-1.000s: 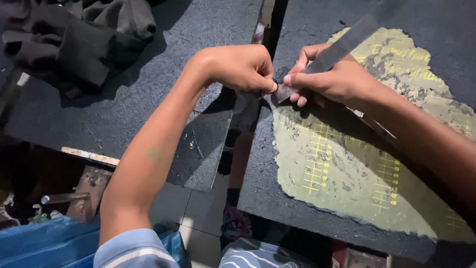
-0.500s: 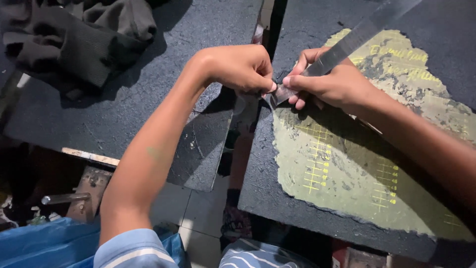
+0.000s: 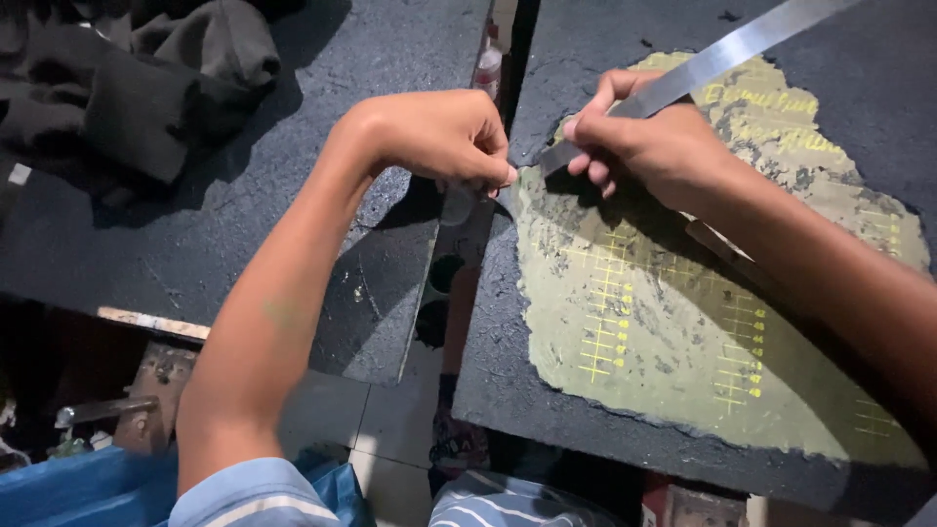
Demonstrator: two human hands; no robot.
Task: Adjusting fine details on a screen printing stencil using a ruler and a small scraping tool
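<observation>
My left hand (image 3: 439,137) is bent at the wrist. Its fingertips are pinched together on a small greyish piece (image 3: 457,203) at the left edge of the worn yellow-green mat (image 3: 664,332). My right hand (image 3: 654,146) grips the lower end of a long flat metal strip (image 3: 742,44), which runs up to the top right. The strip's tip meets my left fingertips at the mat's corner. The mat has yellow ruled marks and lies on a dark board (image 3: 508,381).
A second dark board (image 3: 195,234) lies on the left, with a narrow gap between the two boards. Dark crumpled cloth (image 3: 127,88) is heaped at the top left. A small bottle (image 3: 486,66) stands in the gap. Tiled floor (image 3: 390,420) and blue fabric (image 3: 88,488) show below.
The metal strip has tilted lower, with its far end swung toward the top right. Both hands stay together at the mat's left corner.
</observation>
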